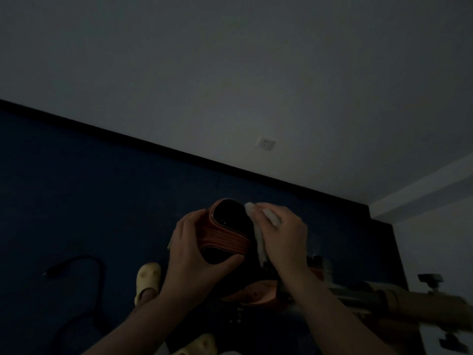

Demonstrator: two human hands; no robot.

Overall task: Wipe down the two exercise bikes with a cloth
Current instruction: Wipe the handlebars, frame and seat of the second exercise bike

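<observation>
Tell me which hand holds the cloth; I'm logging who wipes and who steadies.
The right hand: the white cloth sits under its fingers against the orange-and-black bike part. The left hand grips that part bare, with no cloth.

- The exercise bike's saddle (227, 231) looks to us like moulded plastic or rubber: an orange ribbed band, and a dark, smooth top with a slight sheen.
- The cloth (259, 237) is pale, soft and matt, bunched under the right hand (281, 234).
- The bike frame (399, 301) shows a smooth tan painted finish, apparently metal.
- The clogs (148, 280) look like matt yellow foam or rubber.
- The floor (76, 188) is dark blue and matt.
- The wall (230, 60) is plain matt paint.
- The socket plate (265, 143) appears to be smooth white plastic.
</observation>
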